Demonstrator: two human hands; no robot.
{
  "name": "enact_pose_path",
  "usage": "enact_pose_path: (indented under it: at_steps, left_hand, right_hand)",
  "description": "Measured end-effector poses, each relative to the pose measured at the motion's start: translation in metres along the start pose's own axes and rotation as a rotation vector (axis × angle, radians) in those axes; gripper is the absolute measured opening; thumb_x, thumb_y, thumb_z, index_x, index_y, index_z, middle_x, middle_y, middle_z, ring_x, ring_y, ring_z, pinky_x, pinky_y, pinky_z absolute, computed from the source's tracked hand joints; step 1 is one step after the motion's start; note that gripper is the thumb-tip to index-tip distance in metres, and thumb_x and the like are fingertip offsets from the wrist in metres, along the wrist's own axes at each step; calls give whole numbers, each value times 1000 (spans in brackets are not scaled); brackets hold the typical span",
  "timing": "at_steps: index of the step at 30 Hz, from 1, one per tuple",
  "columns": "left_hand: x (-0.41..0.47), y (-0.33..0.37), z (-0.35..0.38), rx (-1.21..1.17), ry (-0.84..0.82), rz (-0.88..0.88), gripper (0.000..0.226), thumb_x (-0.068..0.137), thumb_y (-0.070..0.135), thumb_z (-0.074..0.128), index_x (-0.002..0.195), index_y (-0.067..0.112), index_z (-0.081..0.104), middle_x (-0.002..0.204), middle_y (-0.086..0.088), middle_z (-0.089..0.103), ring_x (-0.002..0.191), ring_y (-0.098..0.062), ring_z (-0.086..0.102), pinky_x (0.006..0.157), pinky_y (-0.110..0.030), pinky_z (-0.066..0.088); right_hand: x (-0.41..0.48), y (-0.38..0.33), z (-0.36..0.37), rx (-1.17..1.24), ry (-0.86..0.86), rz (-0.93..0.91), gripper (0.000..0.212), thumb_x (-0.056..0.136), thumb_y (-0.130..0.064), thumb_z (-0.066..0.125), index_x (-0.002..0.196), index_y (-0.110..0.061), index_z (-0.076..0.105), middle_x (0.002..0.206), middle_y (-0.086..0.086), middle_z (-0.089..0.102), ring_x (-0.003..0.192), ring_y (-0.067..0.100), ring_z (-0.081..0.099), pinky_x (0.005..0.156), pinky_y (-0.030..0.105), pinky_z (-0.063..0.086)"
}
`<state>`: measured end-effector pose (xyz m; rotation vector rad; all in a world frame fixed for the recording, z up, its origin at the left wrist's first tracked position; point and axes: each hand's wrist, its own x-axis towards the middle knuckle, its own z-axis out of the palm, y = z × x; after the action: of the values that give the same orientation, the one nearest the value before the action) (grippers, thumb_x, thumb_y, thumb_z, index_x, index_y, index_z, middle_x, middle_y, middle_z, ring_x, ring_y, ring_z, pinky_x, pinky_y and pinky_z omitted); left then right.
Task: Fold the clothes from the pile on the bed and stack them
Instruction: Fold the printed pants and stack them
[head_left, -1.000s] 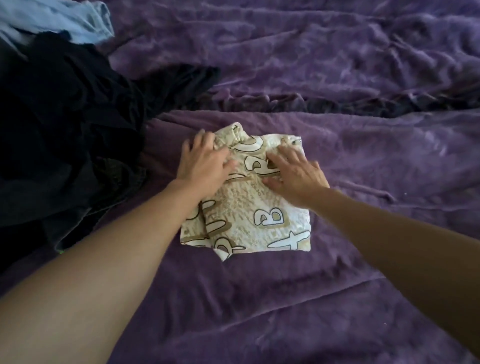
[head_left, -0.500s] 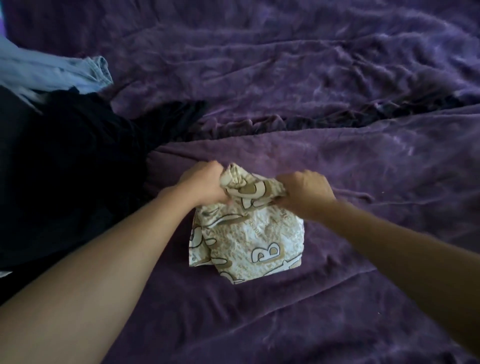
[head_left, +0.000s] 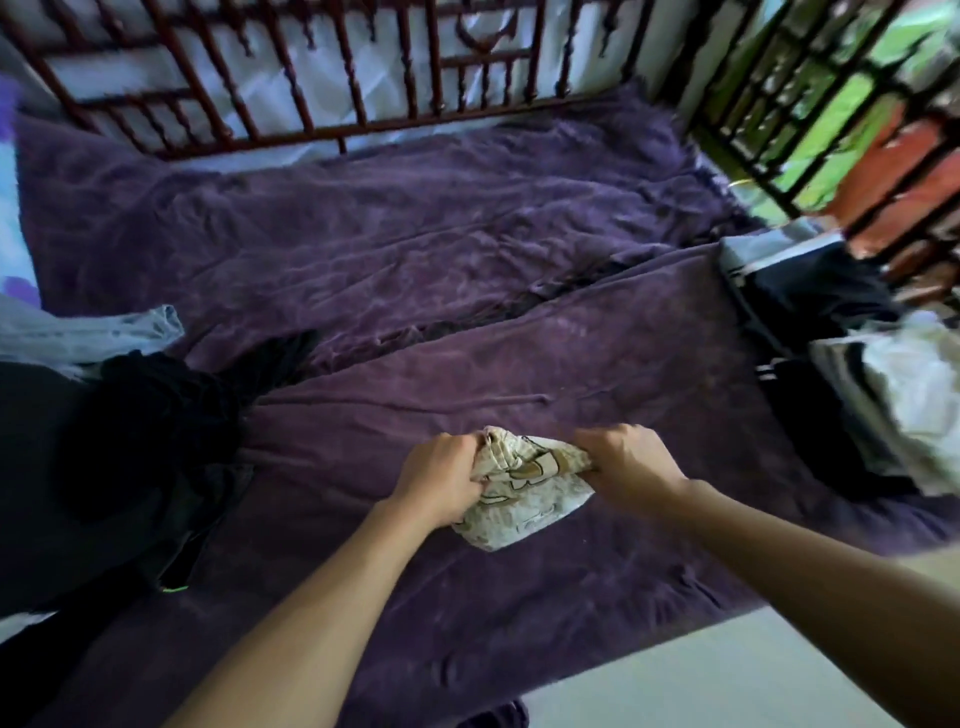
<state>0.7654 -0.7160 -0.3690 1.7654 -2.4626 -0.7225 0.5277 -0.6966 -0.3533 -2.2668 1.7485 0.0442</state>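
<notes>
Purple blanket covers the bed; dark clothes pile lies at left, folded stack at right; between them, left hand and right hand each grip the folded cream printed garment

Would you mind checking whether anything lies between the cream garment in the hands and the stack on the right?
Nothing visible: only wrinkled purple blanket lies between the cream garment, gripped by left hand and right hand, and the stack.

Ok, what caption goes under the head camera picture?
Left hand and right hand grip a folded cream printed garment over the purple blanket, near dark clothes.
</notes>
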Motion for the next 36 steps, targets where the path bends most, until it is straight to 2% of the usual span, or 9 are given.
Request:
enact_pose_path:
  at_steps: [4, 14, 18, 20, 23, 27, 31, 33, 36]
  left_hand:
    - [-10, 95, -5, -9, 12, 121, 33, 76, 32, 67, 107, 26, 62, 103, -6, 70, 99, -31, 63, 76, -37, 50]
    - [30, 291, -15, -62, -20, 376, 41, 74, 43, 69, 112, 28, 61, 107, -8, 69, 102, -33, 62, 79, -38, 49]
    - [79, 345, -16, -109, 6, 445, 37, 73, 42, 70, 105, 26, 62, 101, -6, 71, 97, -33, 63, 74, -36, 47]
    - [110, 368, -16, -139, 17, 449, 36, 73, 42, 70, 104, 27, 62, 99, -5, 71, 96, -32, 63, 73, -36, 48]
    - [159, 401, -18, -167, 22, 457, 34, 74, 36, 68, 106, 26, 61, 99, -5, 71, 96, -31, 63, 73, -36, 48]
    - [214, 441, -24, -216, 29, 467, 32, 79, 34, 67, 109, 24, 60, 100, -5, 70, 95, -30, 64, 76, -36, 50]
    - [256, 476, -29, -248, 26, 470, 33, 81, 32, 67, 110, 20, 59, 101, -8, 70, 95, -31, 64, 78, -39, 53]
    - [278, 493, -30, -269, 32, 452, 32, 81, 31, 67, 109, 19, 60, 101, -9, 69, 95, -32, 64, 79, -40, 52]
    - [313, 514, -23, -304, 7, 398, 30, 80, 28, 65, 107, 16, 60, 101, -12, 69, 97, -35, 63, 80, -42, 52]
  right_hand:
    - [-84, 48, -45, 2, 97, 63, 21, 75, -28, 63, 95, -27, 56, 88, -3, 69, 87, 30, 64, 63, 32, 41]
    - [-200, 180, -135, -6, 248, 314, 9, 74, -23, 64, 83, -25, 62, 74, -1, 67, 76, 28, 65, 59, 36, 48]
    - [-197, 241, -163, -20, 260, 378, 3, 78, -29, 63, 81, -29, 61, 73, -3, 66, 73, 23, 64, 62, 34, 50]
    - [-188, 274, -179, -87, 291, 378, 5, 77, -33, 65, 80, -32, 61, 73, -7, 66, 70, 18, 64, 59, 28, 45]
    - [-165, 324, -206, -152, 307, 404, 16, 74, -28, 73, 85, -34, 63, 73, -7, 65, 65, 20, 61, 55, 26, 36]
    - [-131, 386, -240, -203, 332, 428, 10, 79, -21, 70, 81, -28, 64, 63, -13, 50, 56, 14, 50, 51, 20, 28]
    - [-108, 439, -263, -206, 307, 455, 6, 84, -22, 64, 86, -28, 65, 72, -6, 63, 64, 16, 54, 53, 22, 29]
    - [-95, 464, -273, -201, 302, 450, 7, 84, -19, 63, 84, -26, 65, 67, -7, 58, 60, 14, 49, 50, 20, 24]
    - [-71, 505, -280, -181, 254, 412, 8, 86, -22, 63, 79, -25, 62, 64, -7, 54, 59, 15, 52, 52, 23, 32]
